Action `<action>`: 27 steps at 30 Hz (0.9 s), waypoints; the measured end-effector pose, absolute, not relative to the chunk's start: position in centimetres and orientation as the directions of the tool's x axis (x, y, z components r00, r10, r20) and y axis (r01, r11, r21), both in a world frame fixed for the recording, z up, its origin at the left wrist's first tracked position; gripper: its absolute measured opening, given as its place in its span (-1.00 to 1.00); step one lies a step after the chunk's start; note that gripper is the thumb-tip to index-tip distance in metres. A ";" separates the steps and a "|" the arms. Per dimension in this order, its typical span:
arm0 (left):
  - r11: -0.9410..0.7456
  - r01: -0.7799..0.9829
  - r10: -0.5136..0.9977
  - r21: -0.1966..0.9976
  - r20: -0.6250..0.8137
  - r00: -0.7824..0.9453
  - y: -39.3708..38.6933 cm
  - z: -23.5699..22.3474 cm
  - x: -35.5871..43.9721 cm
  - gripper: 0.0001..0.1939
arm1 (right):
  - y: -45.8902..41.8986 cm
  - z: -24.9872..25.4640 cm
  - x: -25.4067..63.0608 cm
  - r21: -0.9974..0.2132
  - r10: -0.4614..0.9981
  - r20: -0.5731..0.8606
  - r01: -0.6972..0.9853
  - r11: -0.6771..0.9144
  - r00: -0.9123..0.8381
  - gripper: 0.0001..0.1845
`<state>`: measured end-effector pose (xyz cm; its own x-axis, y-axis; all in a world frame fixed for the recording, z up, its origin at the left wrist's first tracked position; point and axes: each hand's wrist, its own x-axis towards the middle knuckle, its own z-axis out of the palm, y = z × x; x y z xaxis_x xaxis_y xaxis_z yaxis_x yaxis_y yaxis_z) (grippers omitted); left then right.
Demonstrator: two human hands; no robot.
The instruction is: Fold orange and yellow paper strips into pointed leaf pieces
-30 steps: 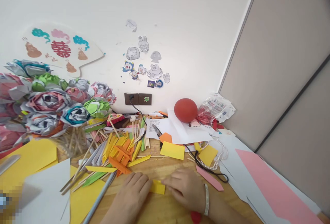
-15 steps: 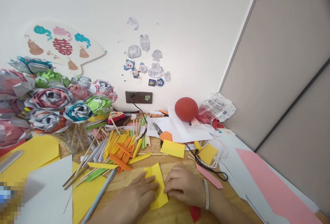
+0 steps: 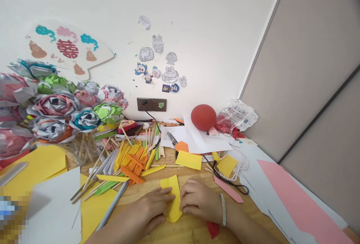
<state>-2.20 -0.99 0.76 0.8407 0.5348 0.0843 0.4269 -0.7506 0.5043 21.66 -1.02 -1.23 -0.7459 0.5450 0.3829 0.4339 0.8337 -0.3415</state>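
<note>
A small sheet of yellow paper (image 3: 172, 199) with a crease near its top lies on the wooden table in front of me. My left hand (image 3: 152, 208) rests on its left side, fingers stretched over the surface and pressing it down. At the right edge, my right hand (image 3: 197, 199) has its fingers curled and pinched on the paper; the fingertips are partly hidden. A silvery bracelet (image 3: 223, 209) circles my right wrist. Just beyond the hands lie folded yellow and orange paper strips (image 3: 133, 163) and another yellow paper piece (image 3: 189, 160).
Folded paper flowers (image 3: 56, 105) stand in a clear container on the left. A red balloon (image 3: 203, 117) sits at the back on white paper. Pliers (image 3: 171, 138), a pearl string (image 3: 244, 161), a black cord (image 3: 234, 187) and pink paper (image 3: 295, 199) lie around. Wooden sticks (image 3: 153, 137) are scattered.
The right edge of the yellow paper has curved up slightly at its lower corner under my right fingers. My left hand has shifted a little, its thumb closer to the paper's lower edge.
</note>
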 end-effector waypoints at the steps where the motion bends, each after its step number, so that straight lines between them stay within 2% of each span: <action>1: -0.759 0.434 0.538 0.486 0.092 0.838 -1.0 0.8 -2.2 -0.82 | -1.0 -1.2 21.6 -0.350 0.547 0.385 0.431 0.832 -0.743 -0.94; 6: -0.789 0.449 0.562 0.419 0.200 0.802 -1.6 1.3 -1.5 -0.84 | -1.1 -0.7 21.2 -0.448 0.649 0.307 0.496 0.744 -0.696 -0.95; 12: -0.771 0.465 0.609 0.436 0.293 0.737 -1.9 1.1 -0.2 -0.81 | -1.0 -0.8 20.2 -0.614 0.805 0.213 0.565 0.551 -0.553 -0.89; 20: -0.704 0.521 0.696 0.483 0.322 0.642 -1.8 -0.3 0.2 -0.85 | -1.4 -1.0 19.5 -0.627 0.873 0.208 0.625 0.465 -0.441 -0.86; 27: -0.672 0.576 0.735 0.465 0.330 0.592 -2.2 -0.7 0.9 -0.86 | -1.7 -1.2 19.3 -0.621 0.882 0.228 0.636 0.458 -0.412 -0.85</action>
